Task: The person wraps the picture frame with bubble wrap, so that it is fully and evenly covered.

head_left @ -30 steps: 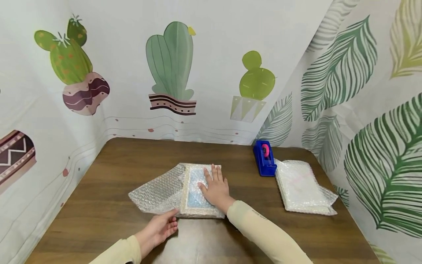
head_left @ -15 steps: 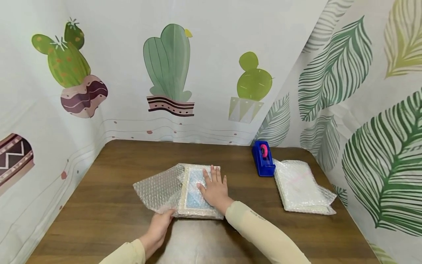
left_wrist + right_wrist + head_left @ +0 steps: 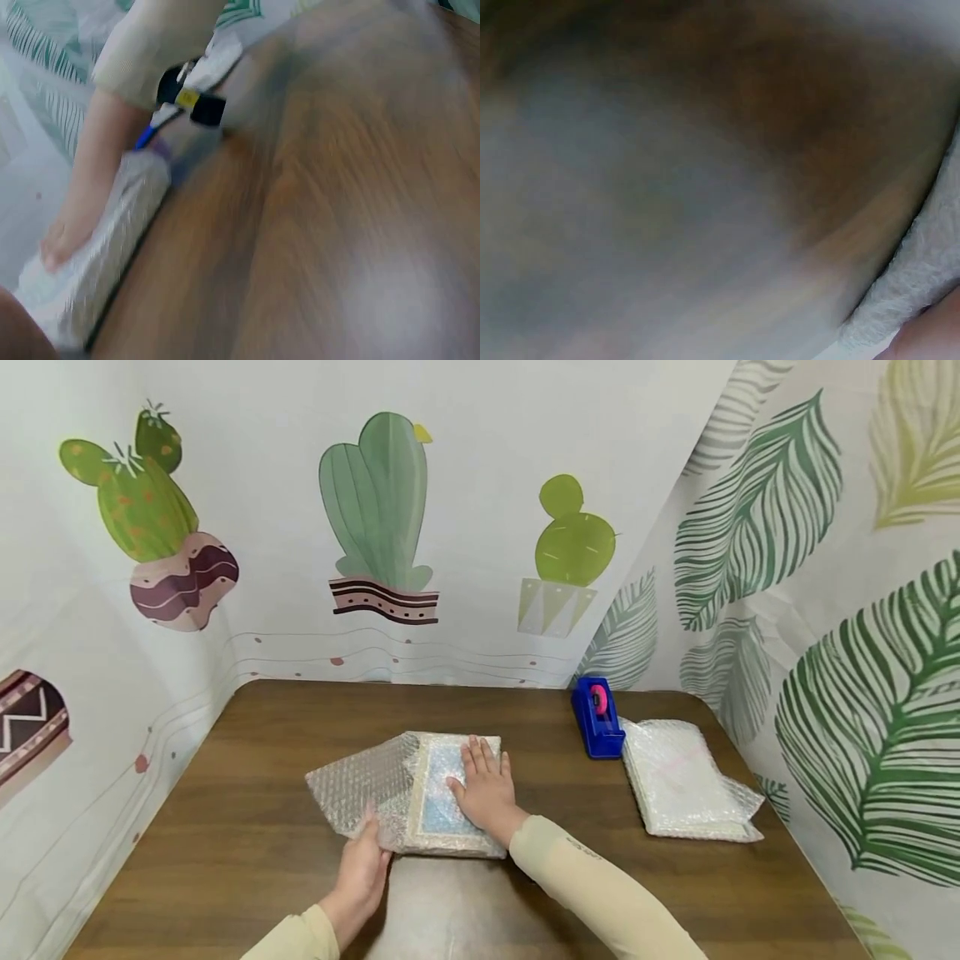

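Observation:
A picture frame [image 3: 438, 806] with a pale border and blue picture lies flat on the table, wrapped in clear bubble wrap. From its left side a loose flap of bubble wrap [image 3: 356, 781] spreads out. My left hand [image 3: 360, 870] pinches the flap's near edge beside the frame's lower left corner, thumb uppermost; its other fingers are partly hidden. Flat on the frame's right part, my right hand [image 3: 487, 789] presses with fingers extended. In the left wrist view, the wrapped edge [image 3: 124, 240] shows under the right hand. The right wrist view is mostly blurred.
A blue tape dispenser [image 3: 598, 722] with a pink roll stands at the back right of the wooden table [image 3: 247, 860]. Beside it lies another bubble-wrapped flat package [image 3: 678, 781], near the right edge. A patterned cloth [image 3: 480, 527] hangs behind the table.
My left hand has moved slightly left and up along the flap's near edge and taken hold of it. The flap's outer end has drawn in toward the frame. The right hand stays put.

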Demonstrator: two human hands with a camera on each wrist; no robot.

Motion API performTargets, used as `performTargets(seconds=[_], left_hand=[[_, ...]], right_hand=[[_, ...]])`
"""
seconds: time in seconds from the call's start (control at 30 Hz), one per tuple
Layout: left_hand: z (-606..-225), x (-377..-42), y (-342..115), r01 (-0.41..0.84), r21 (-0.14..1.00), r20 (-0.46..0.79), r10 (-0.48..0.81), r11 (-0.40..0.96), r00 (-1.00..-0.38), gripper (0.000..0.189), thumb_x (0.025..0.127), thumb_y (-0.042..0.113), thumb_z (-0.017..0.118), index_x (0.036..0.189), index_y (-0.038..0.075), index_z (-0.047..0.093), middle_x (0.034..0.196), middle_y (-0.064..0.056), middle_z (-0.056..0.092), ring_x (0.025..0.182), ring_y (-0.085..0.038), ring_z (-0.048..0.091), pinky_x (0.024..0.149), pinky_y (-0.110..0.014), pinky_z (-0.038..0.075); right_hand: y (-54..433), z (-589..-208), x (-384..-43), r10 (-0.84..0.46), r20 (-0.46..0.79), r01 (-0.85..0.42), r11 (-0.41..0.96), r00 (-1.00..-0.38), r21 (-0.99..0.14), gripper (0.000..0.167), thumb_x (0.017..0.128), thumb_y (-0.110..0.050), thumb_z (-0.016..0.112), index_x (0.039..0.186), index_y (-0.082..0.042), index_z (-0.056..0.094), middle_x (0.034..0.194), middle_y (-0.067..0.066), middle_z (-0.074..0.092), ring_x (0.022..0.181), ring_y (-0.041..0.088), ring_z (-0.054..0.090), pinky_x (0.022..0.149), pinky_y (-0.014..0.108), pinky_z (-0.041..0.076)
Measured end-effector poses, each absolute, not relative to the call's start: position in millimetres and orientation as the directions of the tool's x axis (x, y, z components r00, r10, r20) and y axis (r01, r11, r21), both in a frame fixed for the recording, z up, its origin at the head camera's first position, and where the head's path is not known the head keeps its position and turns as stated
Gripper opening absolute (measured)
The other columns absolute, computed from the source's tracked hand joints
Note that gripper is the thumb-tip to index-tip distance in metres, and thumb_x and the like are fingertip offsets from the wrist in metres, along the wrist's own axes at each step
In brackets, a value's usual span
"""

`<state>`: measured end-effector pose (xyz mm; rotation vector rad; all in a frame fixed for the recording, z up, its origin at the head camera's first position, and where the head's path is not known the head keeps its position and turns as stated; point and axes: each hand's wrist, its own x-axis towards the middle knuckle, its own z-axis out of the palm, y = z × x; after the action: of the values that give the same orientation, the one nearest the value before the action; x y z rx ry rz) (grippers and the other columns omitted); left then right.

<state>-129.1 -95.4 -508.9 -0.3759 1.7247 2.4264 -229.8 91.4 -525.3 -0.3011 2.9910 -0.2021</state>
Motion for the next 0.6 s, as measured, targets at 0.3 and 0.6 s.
performTargets(seconds=[0.3,0.6], left_hand=[[-500.8,-134.1,-46.0,-0.165,0.977,-0.192,-0.232,-0.132,-0.953,0.058,0.113,0.028,0.025,0.155,-0.013,0.028,0.161,-0.034,0.031,0.153,-0.047,0.027,0.129,-0.059,0.018],[-523.7,-131.4,-16.7,0.018,0.812,0.079,-0.079,0.583,-0.994,0.067,0.095,0.006,0.054,0.159,0.002,0.034,0.169,-0.028,0.019,0.157,-0.050,0.015,0.122,-0.071,0.009]], right_hand=[[84.7,-526.1,-228.9,-0.202,-0.095,-0.185,0.969,-0.975,-0.167,0.073,0.108,-0.055,0.033,0.165,-0.013,0.017,0.176,0.005,0.009,0.164,0.025,0.009,0.132,0.055,0.016],[87.4,-519.9,-224.5,-0.202,-0.060,-0.190,0.968,-0.978,-0.163,0.070,0.105,-0.040,0.050,0.163,-0.008,0.027,0.174,0.009,0.018,0.162,0.029,0.015,0.129,0.058,0.021]])
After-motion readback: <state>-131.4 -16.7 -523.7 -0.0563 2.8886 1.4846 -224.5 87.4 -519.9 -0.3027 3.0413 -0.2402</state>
